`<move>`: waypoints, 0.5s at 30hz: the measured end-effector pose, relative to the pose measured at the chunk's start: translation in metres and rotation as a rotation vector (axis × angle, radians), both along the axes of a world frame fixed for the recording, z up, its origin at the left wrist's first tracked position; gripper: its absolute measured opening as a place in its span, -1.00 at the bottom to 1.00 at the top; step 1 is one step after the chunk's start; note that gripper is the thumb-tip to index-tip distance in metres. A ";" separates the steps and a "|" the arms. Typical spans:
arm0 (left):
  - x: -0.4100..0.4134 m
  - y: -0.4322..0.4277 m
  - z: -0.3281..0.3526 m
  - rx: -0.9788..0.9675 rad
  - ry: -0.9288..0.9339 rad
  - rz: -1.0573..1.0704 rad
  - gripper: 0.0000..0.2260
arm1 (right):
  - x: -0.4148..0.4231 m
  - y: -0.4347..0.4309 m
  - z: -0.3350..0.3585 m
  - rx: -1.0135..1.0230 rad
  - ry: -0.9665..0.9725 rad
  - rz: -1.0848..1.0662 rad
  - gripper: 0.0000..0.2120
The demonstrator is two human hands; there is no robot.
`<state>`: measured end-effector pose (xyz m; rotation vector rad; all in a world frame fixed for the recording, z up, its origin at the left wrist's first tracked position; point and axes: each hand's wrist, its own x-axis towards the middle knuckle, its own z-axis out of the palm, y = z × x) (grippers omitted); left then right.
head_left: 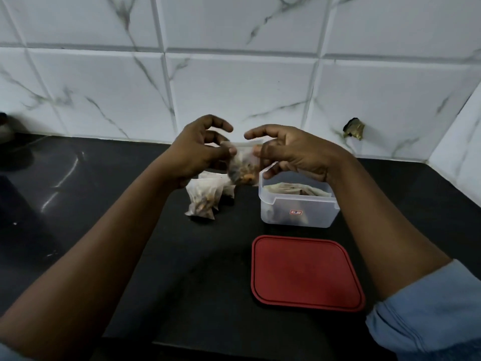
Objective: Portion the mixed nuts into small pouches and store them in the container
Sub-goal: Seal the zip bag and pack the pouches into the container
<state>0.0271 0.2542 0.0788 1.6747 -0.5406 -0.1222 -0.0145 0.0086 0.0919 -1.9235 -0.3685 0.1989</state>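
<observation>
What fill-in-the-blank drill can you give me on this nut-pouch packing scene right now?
1. The left hand and right hand pinch the small translucent pouch of mixed nuts at its ____ edge.
2. The flat rounded-square plastic lid on the black countertop is ____ in colour.
3. The clear rectangular plastic container stands with no ____ on it.
4. The loose filled pouches lie on the countertop to the container's ____ side.
Missing words: top; red; lid; left.

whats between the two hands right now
In the head view, a small pouch of nuts hangs between the left hand and right hand, both pinching its top edge.
</observation>
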 end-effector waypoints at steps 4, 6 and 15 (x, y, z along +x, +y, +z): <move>-0.005 -0.026 0.000 -0.051 -0.031 0.011 -0.65 | 0.002 -0.010 0.001 -0.197 -0.163 -0.056 -0.76; -0.003 -0.025 -0.008 -0.046 -0.054 0.055 -0.68 | 0.002 -0.027 0.003 -0.299 -0.180 -0.111 -0.82; 0.023 0.024 -0.048 0.338 -0.084 0.444 -0.75 | 0.011 -0.077 -0.026 -0.879 0.114 -0.144 -0.85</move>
